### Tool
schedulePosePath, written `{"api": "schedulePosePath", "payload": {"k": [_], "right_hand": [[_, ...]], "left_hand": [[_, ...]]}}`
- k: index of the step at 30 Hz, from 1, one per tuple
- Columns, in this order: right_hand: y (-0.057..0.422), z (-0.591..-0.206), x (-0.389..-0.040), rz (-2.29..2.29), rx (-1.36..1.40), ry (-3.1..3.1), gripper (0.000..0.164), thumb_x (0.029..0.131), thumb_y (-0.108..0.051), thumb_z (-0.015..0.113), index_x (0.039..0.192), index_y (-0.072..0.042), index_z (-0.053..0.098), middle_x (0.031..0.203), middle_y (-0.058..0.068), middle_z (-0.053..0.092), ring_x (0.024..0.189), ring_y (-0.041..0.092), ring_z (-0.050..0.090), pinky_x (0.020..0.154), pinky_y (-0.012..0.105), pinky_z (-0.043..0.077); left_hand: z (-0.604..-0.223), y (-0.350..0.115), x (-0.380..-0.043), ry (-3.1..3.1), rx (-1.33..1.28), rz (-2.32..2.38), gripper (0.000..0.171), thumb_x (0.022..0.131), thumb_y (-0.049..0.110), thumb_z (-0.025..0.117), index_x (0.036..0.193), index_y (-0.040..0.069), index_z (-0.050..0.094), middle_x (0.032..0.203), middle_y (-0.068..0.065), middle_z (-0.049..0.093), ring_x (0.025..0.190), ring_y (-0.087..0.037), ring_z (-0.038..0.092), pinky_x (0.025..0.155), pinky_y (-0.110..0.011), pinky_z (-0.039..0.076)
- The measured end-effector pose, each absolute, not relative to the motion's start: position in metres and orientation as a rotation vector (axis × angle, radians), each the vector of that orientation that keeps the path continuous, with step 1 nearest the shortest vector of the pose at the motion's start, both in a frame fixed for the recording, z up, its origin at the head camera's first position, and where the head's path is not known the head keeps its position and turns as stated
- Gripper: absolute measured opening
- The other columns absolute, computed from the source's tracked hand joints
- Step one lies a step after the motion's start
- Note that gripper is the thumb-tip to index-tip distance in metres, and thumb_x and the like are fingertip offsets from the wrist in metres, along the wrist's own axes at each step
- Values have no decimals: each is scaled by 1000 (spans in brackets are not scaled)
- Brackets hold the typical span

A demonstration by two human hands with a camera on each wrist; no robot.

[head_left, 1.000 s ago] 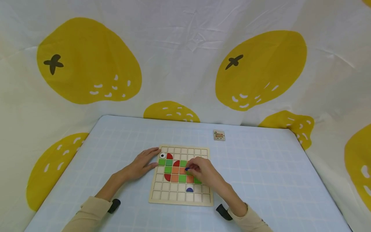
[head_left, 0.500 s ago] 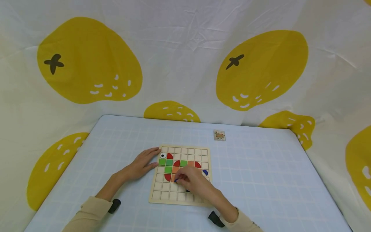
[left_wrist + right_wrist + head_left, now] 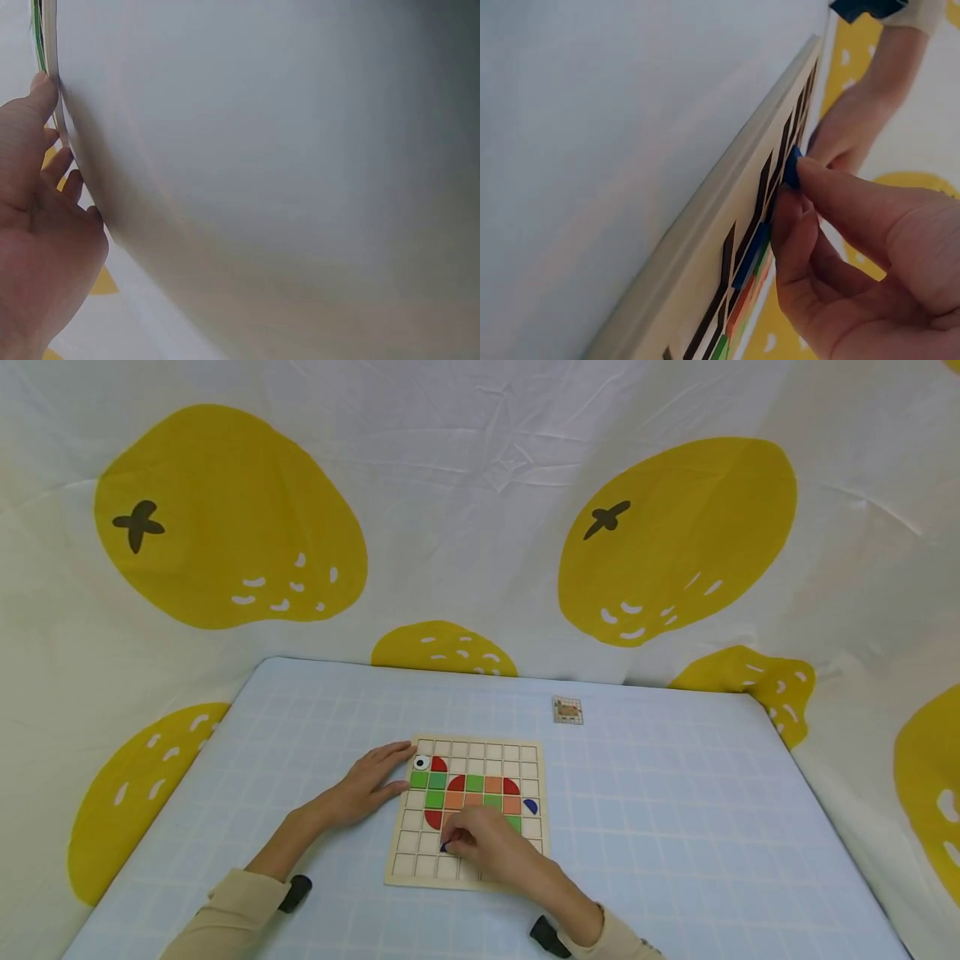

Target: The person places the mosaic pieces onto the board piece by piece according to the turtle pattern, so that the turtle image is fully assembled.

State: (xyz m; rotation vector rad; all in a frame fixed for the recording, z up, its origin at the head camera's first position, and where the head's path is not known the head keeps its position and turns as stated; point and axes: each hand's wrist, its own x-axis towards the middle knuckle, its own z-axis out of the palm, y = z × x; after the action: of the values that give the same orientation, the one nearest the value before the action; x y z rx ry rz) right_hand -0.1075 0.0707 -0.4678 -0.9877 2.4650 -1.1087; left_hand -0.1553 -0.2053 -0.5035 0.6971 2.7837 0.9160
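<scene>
A square wooden grid board (image 3: 427, 865) lies on the table, with green, orange and red pieces set in its cells and a white eye piece (image 3: 422, 762) at upper left. My right hand (image 3: 495, 845) pinches a small blue piece (image 3: 792, 166) between thumb and fingertips, low over the board's front rows. It hides part of the grid. In the right wrist view a second blue piece (image 3: 751, 259) sits in a cell nearby. One blue half-round piece (image 3: 530, 807) lies near the right edge. My left hand (image 3: 365, 787) rests with extended fingers against the board's left edge.
A small card (image 3: 567, 710) printed with a gridded picture lies behind the board to the right. The pale blue checked tablecloth (image 3: 697, 827) covers the table. A white curtain (image 3: 465, 527) with yellow fruit shapes hangs behind its far edge.
The right hand has moved from the board's middle toward its front left, carrying the blue piece. The blue half-round piece at the right edge has come into view. My left hand stays put.
</scene>
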Motion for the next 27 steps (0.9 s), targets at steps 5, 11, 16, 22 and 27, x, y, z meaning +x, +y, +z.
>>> {"api": "schedulePosePath", "payload": {"k": [5,11,16,22,27], "right_hand": [[68,-469,-107,-1049,-1003,2511,6,92,-2,76,91,-8,79,87,-7,72,79,-1,56,74,16,51],[67,-470,-107,-1006,-1003,2543,7,91,-3,77,91,-9,82,89,-7,73,84,-2,59,75,15,52],[69,-470,-107,-999,-1028,2547,7,93,-4,76,94,-9,81,89,-6,73,83,-2,59,76,14,52],[74,-468,-106,-1010,-986,2534,7,94,-6,75,99,-9,80,92,-7,70,82,0,56,77,16,51],[83,-468,-106,-1078,-928,2530,7,97,-9,72,101,-11,77,95,-8,67,84,2,55,79,19,52]], "left_hand": [[-502,-205,-155,2795,732,924,64,104,28,62,159,8,37,164,-15,34,150,-41,28,118,-66,25],[-499,-204,-154,2810,744,912,63,105,28,62,159,7,38,163,-17,35,149,-42,29,116,-67,26],[-498,-204,-154,2804,739,921,63,104,27,63,159,7,38,163,-17,35,149,-42,29,117,-67,26],[-497,-203,-153,2793,713,907,63,104,28,63,159,8,39,163,-17,35,149,-43,29,117,-67,26],[-494,-203,-152,2778,667,890,63,105,29,63,159,9,38,163,-17,35,150,-42,28,117,-66,27]]}}
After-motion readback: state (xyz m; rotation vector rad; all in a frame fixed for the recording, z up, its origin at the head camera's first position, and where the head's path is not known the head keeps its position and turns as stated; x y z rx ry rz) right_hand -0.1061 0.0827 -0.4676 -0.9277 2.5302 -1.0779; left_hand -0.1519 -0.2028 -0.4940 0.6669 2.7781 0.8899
